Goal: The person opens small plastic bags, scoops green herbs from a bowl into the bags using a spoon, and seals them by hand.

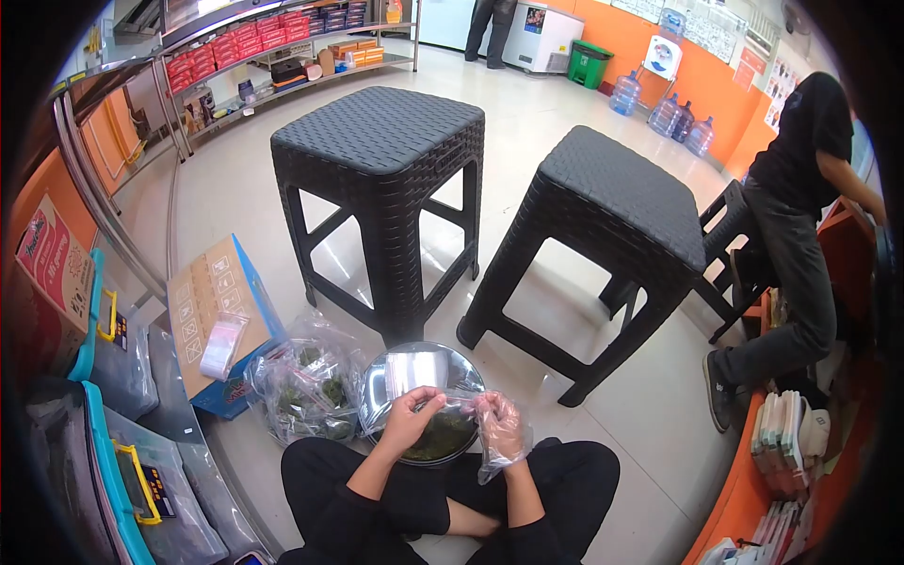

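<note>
My left hand (pixel 412 419) is bare, with its fingers pinched on the edge of a clear plastic bag (pixel 455 397). My right hand (pixel 501 427) wears a clear plastic glove, and its fingers are closed on the bag's other side. Both hands are above a round metal bowl (pixel 377 381) with dark green contents (pixel 443 438). Left of the bowl, a large clear plastic bag (pixel 311 391) holds green leafy stuff. A small stack of clear bags (pixel 223 346) lies on a cardboard box (pixel 212 301).
Two black woven-pattern stools (pixel 386 127) (pixel 626 188) stand ahead. Lidded plastic bins (pixel 160 471) line the left. Orange shelving (pixel 744 471) is on the right, where a person (pixel 800 179) stands. Shelves of red boxes (pixel 245 42) and water bottles (pixel 664 115) are farther back.
</note>
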Demonstrator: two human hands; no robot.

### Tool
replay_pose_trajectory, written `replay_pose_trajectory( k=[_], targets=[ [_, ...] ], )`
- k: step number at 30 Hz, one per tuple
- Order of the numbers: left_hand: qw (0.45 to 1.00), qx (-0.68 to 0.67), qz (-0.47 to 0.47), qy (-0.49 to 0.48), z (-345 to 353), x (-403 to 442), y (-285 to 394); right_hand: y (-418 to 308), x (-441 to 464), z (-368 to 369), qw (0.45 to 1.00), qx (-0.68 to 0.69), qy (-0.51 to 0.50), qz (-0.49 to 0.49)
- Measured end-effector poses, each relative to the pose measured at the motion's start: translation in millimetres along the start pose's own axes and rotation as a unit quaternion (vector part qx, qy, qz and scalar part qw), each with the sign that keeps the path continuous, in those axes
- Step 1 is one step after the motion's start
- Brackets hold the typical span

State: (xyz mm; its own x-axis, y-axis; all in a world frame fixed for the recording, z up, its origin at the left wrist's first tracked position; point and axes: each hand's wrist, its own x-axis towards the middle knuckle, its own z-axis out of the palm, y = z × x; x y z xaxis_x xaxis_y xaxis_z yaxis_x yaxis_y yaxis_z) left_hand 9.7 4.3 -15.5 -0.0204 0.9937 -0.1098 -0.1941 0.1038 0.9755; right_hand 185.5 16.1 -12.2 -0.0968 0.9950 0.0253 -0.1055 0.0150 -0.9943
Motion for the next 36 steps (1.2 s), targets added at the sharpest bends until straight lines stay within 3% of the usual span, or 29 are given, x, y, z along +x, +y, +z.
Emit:
replay_pose_trajectory(
  k=[4, 7, 13, 19, 25, 28, 30, 33, 36],
  targets=[
    [0.992, 0.113, 0.055, -0.025, 7, -6, 14, -1, -2, 6, 0.999, -0.032, -0.043, -0.005],
    [0.996, 0.059, 0.030, -0.066, 8, -6, 8, -5, -8, 12, 0.998, -0.036, -0.043, -0.003],
    [0.975, 0.187, 0.119, -0.022, 6, -6, 16, 0, -8, 8, 0.996, -0.078, -0.033, -0.042],
    [0.993, 0.106, 0.049, -0.018, -6, -10, 34, -21, -12, 12, 1.000, -0.009, -0.009, -0.007],
    [0.980, 0.165, 0.112, -0.018, -14, -17, 54, -21, -15, 8, 0.999, 0.032, -0.020, 0.013],
    [0.987, 0.146, 0.069, 0.004, -30, -22, 64, -21, -17, 7, 0.998, 0.060, -0.034, -0.003],
    [0.984, 0.145, 0.084, 0.055, -51, -30, 84, -21, -16, 7, 0.997, 0.065, -0.027, -0.006],
    [0.953, 0.157, 0.135, 0.222, -89, -33, 94, -18, -16, 5, 0.998, 0.055, -0.001, 0.009],
    [0.912, 0.214, 0.067, 0.344, -139, -26, 72, -18, -15, 9, 0.999, 0.037, 0.010, -0.009]
  ],
)
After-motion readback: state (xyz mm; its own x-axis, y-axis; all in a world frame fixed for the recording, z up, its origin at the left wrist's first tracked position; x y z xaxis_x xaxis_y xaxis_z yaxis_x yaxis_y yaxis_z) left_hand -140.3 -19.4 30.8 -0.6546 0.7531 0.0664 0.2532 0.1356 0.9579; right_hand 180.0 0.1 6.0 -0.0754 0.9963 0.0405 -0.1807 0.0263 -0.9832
